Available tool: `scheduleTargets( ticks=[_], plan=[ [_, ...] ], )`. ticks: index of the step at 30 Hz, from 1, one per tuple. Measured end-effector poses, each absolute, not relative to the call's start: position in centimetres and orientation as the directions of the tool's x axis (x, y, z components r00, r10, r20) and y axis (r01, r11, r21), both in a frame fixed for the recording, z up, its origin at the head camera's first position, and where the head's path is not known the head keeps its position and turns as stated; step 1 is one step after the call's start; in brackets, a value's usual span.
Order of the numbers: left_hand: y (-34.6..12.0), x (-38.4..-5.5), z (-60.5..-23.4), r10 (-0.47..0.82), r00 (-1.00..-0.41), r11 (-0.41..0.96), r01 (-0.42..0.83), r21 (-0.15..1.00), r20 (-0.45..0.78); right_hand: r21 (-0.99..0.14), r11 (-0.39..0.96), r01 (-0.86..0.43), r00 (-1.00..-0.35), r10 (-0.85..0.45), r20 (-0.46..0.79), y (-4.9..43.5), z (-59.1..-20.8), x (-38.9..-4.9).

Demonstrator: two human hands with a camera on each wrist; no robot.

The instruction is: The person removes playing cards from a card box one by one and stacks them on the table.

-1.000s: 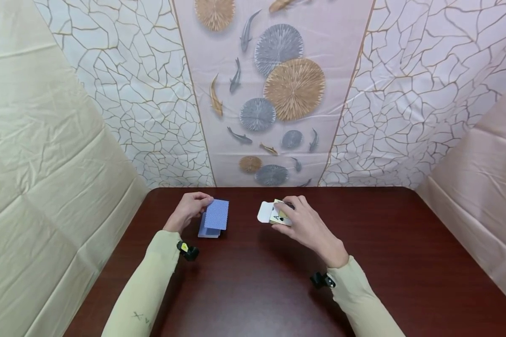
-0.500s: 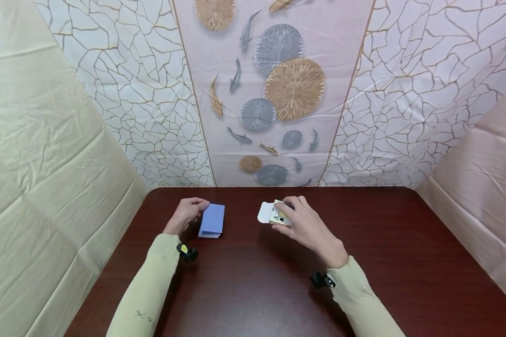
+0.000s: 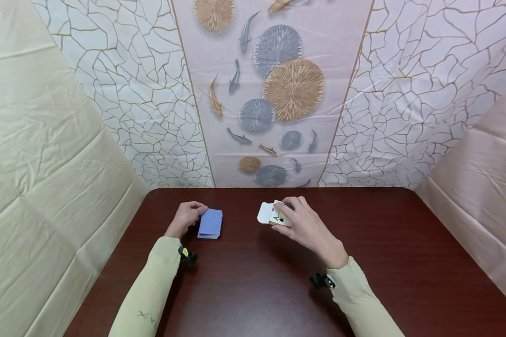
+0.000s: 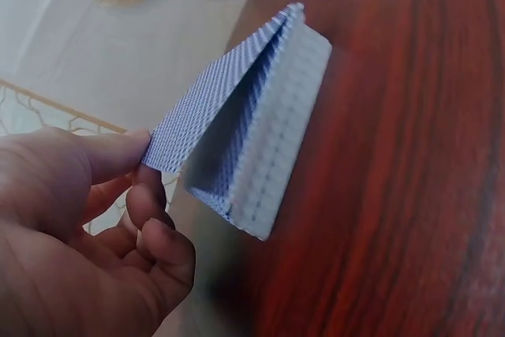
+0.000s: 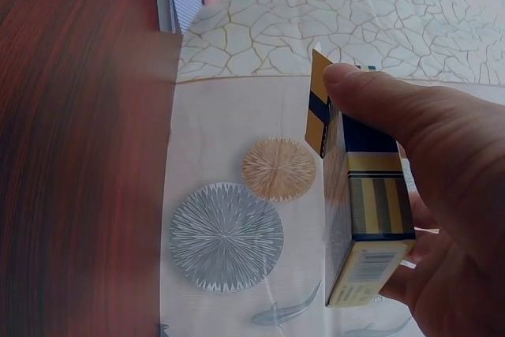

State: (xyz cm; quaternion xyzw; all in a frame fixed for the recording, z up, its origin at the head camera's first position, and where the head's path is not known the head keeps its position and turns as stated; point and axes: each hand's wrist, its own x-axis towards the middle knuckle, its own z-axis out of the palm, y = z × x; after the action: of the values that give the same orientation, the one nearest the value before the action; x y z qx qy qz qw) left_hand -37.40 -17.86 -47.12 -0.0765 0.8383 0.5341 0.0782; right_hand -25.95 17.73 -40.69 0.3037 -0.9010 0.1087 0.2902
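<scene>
Pale cloth [image 3: 143, 93] is hanging round the back and sides of the red-brown table [image 3: 244, 281]. L hand [image 3: 187, 216] is pinching a card [image 4: 209, 96] (maybe a few, can't tell) by one corner, thumb and finger pressing close w/ no gap but the card. Card is leaning up off the pile [image 4: 280, 132] like a roof: its far end is touching the pile, its held end is sticking up in the air. Pile is lying near the table's back L corner, blue side up, just beside L hand. R hand [image 3: 308, 227] is holding the box [image 5: 367, 211] near the middle of the back edge, fingers curling round it, thumb by the open flap [image 3: 264, 212]. Box looks to be hanging above the table; can't tell what's inside.

Step in hand is prob. setting the card down on the pile. Next move is calling for lowering the held end softly, keeping edges in line, then letting go. R hand is only needing to hold the box.
</scene>
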Motion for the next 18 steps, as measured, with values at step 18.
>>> scheduleTargets(
  ticks=[18],
  plan=[
    [-17.54, -37.23, -47.88, -0.110, -0.993, 0.677, -0.109, 0.728, -0.046, -0.020, 0.793, -0.609, -0.641, -0.477, 0.601, 17.80, -40.59, -25.86]
  ],
)
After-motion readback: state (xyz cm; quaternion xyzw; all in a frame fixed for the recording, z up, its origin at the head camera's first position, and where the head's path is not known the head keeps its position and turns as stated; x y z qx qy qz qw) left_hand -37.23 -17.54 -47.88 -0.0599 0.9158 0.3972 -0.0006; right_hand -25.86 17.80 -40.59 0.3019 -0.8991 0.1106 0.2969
